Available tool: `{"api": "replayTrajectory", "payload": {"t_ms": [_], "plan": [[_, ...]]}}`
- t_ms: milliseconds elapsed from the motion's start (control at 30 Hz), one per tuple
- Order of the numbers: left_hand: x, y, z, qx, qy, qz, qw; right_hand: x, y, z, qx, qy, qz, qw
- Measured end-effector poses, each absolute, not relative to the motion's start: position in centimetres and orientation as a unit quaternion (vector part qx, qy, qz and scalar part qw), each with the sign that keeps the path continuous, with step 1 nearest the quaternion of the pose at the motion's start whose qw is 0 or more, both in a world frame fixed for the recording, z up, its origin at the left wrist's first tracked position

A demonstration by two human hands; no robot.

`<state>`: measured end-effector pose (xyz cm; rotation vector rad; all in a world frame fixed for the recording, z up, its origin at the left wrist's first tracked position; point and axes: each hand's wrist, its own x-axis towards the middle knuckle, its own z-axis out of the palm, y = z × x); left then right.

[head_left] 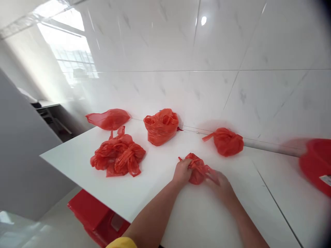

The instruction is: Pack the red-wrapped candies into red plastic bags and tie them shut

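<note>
A crumpled red plastic bag rests on the white table in front of me, between my two hands. My left hand grips its left side, fingers closed on the thin film. At its right side, my right hand is smeared by motion, with a stretch of the red film at its fingers; how tightly the fingers close does not show clearly. Whatever the bag contains is hidden. Close by, up and to the right, sits a knotted red bag against the wall.
On the white table are a heap of red bags, a full upright bag and a puffed bag by the tiled wall. A red basin stands far right. Below the table's left edge is a red stool.
</note>
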<state>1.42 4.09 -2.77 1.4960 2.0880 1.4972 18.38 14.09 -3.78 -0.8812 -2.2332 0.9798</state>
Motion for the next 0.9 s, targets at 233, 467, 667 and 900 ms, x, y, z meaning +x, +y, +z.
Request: {"api": "replayTrajectory", "payload": {"t_ms": [233, 467, 667, 900], "plan": [[-5.0, 0.4, 2.2, 0.427, 0.688, 0.586, -0.025, 19.0, 14.8, -4.6, -0.369, -0.816, 0.382, 0.227], [-14.4, -8.7, 12.4, 0.428, 0.699, 0.555, -0.143, 18.8, 14.9, -4.9, -0.364, -0.826, 0.365, 0.227], [-20.9, -14.5, 14.9, 0.506, 0.808, 0.293, -0.069, 18.7, 14.9, -5.0, -0.372, -0.825, 0.357, 0.23], [-21.9, -18.5, 10.7, 0.394, 0.9, 0.163, -0.087, 18.6, 14.8, -5.2, -0.368, -0.82, 0.359, 0.25]]}}
